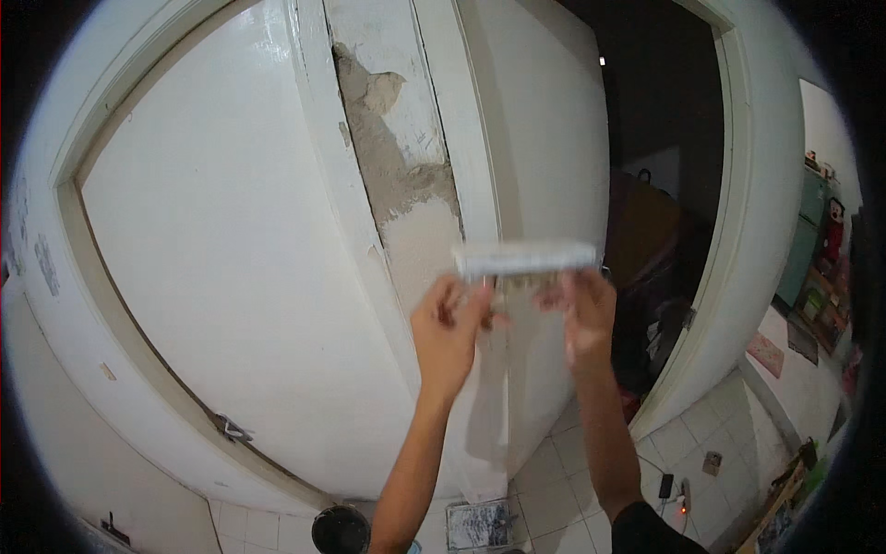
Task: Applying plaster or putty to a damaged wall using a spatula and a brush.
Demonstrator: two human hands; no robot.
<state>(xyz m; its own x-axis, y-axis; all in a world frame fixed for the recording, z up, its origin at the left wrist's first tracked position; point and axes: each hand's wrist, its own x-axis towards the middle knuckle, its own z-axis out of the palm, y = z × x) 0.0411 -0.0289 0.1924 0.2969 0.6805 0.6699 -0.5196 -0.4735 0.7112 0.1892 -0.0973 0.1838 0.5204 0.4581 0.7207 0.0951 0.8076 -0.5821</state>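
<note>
A long, pale plastering blade (526, 258) is held level in front of the wall strip between the two doors, blurred by motion. My left hand (448, 328) grips its left end with thumb and fingers, and my right hand (586, 314) grips its right end. Behind and above the blade, the strip has a rough patch of bare grey plaster (374, 129) with flaked white paint around it, and a smoother pale filled area (420, 231) below that.
A closed white door (212, 231) is on the left; another (544, 129) stands beside a dark doorway (664, 138). A black bucket (337, 534) and a smeared tray (475, 526) sit on the tiled floor (563, 471). A cord with adapters (666, 487) lies at lower right.
</note>
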